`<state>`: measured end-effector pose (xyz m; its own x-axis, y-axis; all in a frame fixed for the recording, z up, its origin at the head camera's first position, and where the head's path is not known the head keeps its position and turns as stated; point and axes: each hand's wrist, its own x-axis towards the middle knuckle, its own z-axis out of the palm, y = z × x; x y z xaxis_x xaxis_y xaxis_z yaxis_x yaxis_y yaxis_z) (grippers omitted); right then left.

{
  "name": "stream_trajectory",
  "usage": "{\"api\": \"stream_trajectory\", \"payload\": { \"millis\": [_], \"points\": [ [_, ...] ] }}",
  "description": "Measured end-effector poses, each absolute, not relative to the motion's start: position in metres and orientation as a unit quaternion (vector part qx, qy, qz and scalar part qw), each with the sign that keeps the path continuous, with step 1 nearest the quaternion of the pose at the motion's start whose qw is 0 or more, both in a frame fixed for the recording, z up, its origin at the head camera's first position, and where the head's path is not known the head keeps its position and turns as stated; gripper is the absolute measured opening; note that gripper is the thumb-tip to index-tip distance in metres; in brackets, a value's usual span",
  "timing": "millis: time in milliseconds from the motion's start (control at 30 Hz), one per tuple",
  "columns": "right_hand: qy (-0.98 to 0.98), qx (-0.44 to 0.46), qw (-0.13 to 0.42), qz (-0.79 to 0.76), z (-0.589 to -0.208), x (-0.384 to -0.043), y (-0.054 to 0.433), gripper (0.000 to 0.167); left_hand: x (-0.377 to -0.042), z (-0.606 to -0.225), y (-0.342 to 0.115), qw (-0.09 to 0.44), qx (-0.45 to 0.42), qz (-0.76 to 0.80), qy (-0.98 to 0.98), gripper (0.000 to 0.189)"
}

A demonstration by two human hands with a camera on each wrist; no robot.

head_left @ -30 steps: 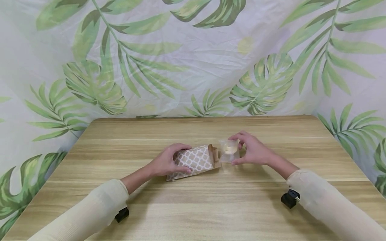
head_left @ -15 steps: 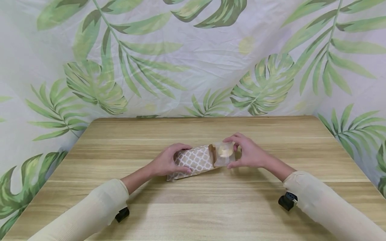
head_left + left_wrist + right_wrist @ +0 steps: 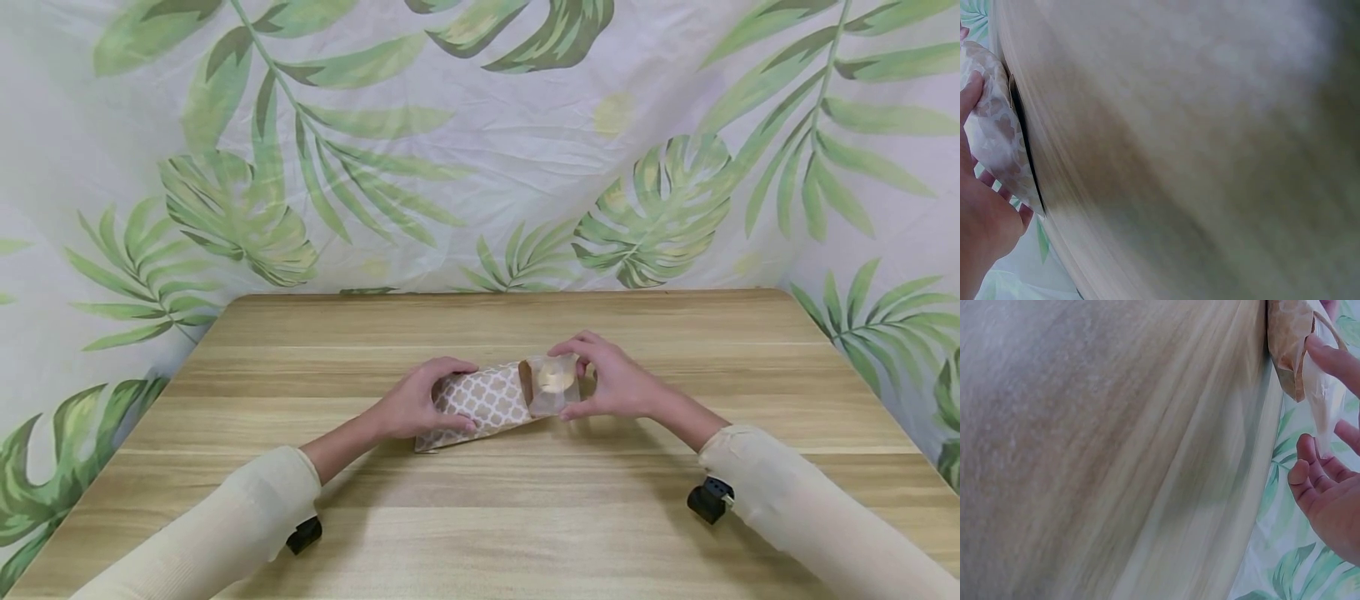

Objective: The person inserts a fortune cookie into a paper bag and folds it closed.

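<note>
A brown paper bag [image 3: 486,397] with a white lattice pattern lies on its side at the middle of the table, its mouth facing right. My left hand [image 3: 416,404] grips its closed end, thumb on the near side and fingers on the far side. At the mouth, a small clear packet [image 3: 555,385] with a pale yellow round piece inside sits partly within the bag. My right hand [image 3: 611,379] holds the packet by its outer edges between thumb and fingers. In the right wrist view the translucent packet [image 3: 1322,394] shows between the bag's open lips and my fingers.
The wooden table [image 3: 480,517] spreads around both hands, its far edge meeting a leaf-printed cloth [image 3: 480,167]. A small black camera [image 3: 710,500] hangs under the right sleeve, another black camera [image 3: 303,535] under the left.
My right hand has moved left with the packet, from just outside the bag's mouth to partly inside it. My left hand and the bag have stayed in place.
</note>
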<state>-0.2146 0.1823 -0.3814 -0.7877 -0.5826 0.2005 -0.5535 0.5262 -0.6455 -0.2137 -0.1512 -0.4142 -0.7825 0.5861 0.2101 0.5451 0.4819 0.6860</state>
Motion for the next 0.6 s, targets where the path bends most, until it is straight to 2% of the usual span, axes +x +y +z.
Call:
{"api": "stream_trajectory", "payload": {
  "millis": [300, 600],
  "points": [
    [0.882, -0.334, -0.001, -0.332, -0.3818, -0.2113, 0.1784, 0.077, -0.2143, -0.4163, -0.1517, 0.023, 0.331, 0.391, 0.858, 0.076],
    [0.885, -0.348, 0.006, -0.308, -0.3798, -0.2074, 0.1759, 0.069, -0.2138, -0.4158, -0.1506, 0.022, 0.335, 0.392, 0.857, 0.076]
  ]
}}
